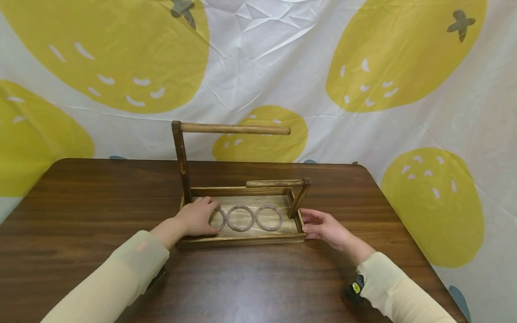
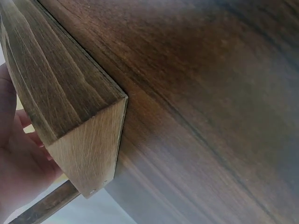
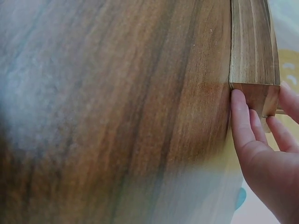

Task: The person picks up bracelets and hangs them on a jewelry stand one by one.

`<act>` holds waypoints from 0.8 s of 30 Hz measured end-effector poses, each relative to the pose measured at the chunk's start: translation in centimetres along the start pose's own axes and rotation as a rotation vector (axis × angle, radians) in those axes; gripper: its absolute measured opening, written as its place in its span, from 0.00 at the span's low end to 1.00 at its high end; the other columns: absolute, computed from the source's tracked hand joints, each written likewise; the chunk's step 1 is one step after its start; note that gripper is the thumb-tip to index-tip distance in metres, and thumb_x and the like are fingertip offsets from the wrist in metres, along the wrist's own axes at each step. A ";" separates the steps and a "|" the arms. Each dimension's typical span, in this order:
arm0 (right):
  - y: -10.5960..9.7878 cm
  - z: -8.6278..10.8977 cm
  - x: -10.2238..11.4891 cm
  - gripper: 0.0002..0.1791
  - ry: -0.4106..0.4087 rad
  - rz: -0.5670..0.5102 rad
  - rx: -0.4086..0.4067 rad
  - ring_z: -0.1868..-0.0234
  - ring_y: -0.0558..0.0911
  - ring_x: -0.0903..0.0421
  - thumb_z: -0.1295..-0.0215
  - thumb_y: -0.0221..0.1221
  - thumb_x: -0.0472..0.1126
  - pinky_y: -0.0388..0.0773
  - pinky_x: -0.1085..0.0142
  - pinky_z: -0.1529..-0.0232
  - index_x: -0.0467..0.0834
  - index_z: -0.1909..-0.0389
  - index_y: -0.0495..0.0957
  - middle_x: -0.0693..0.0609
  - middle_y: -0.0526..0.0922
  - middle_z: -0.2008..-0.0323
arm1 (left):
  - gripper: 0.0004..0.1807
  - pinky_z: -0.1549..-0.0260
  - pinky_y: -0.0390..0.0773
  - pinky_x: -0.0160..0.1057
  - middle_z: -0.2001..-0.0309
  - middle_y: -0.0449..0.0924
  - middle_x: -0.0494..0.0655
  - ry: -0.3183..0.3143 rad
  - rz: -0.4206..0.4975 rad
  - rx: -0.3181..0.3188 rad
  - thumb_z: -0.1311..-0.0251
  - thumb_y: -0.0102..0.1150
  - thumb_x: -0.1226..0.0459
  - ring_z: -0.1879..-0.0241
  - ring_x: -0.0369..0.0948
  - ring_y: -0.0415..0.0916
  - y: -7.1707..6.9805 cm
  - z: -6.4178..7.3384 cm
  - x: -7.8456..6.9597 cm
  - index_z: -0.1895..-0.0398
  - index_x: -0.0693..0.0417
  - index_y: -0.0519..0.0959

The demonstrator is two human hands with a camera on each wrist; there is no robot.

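A wooden tray (image 1: 242,242) stands lengthwise in front of me, with a tall post and bar (image 1: 236,129) at its left end and a lower post and bar (image 1: 274,183) at its right. Three clear rings lie in a row inside: a right ring (image 1: 269,218), a middle ring (image 1: 240,218) and a left ring (image 1: 220,220). My left hand (image 1: 198,217) reaches over the tray's left end, thumb and fingers spread across the left ring and partly covering it; I cannot tell whether it grips the ring. Fingertips of my right hand (image 1: 325,229) touch the tray's right end wall.
The tray rests on a dark brown wooden table (image 1: 250,278). Close behind the table hangs a white cloth (image 1: 258,58) printed with yellow fruit, which also runs down the right side. Both my sleeves are pale, and a dark device (image 1: 357,285) sits at the right wrist.
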State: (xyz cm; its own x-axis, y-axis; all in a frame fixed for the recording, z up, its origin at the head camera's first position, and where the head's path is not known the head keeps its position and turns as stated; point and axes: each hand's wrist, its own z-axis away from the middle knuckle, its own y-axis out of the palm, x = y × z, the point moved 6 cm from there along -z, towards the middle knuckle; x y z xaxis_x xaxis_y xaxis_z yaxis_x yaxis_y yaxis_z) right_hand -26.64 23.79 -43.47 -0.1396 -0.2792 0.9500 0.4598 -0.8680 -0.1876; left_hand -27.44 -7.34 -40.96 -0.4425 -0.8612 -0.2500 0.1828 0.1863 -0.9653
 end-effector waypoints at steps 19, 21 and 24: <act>-0.1 0.2 0.1 0.35 0.006 0.000 0.005 0.57 0.78 0.62 0.36 0.53 0.29 0.80 0.65 0.57 0.27 0.32 0.49 0.27 0.64 0.43 | 0.32 0.56 0.76 0.49 0.54 0.70 0.55 0.015 0.129 -0.121 0.60 0.67 0.54 0.53 0.52 0.68 -1.4 -0.5 0.6 0.47 0.53 0.74; -0.1 0.1 0.1 0.34 0.007 0.002 0.004 0.57 0.78 0.62 0.36 0.52 0.29 0.80 0.65 0.56 0.27 0.32 0.49 0.27 0.64 0.43 | 0.31 0.56 0.76 0.49 0.54 0.70 0.55 0.016 0.143 -0.134 0.59 0.67 0.54 0.52 0.52 0.68 -1.6 -0.5 0.6 0.48 0.53 0.74; -0.1 0.1 0.1 0.34 0.008 0.004 0.003 0.57 0.78 0.62 0.36 0.52 0.29 0.80 0.65 0.56 0.27 0.32 0.49 0.28 0.65 0.43 | 0.32 0.56 0.76 0.50 0.54 0.70 0.56 0.019 0.160 -0.149 0.58 0.67 0.54 0.53 0.52 0.68 -1.8 -0.5 0.5 0.46 0.54 0.73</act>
State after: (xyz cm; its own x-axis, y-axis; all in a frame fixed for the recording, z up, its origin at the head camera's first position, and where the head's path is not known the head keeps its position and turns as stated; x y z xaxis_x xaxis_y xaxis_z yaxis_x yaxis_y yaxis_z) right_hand -26.59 23.94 -43.35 -0.1443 -0.2862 0.9473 0.4627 -0.8657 -0.1910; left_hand -28.47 -7.87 -39.36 -0.4347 -0.8066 -0.4005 0.1204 0.3887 -0.9135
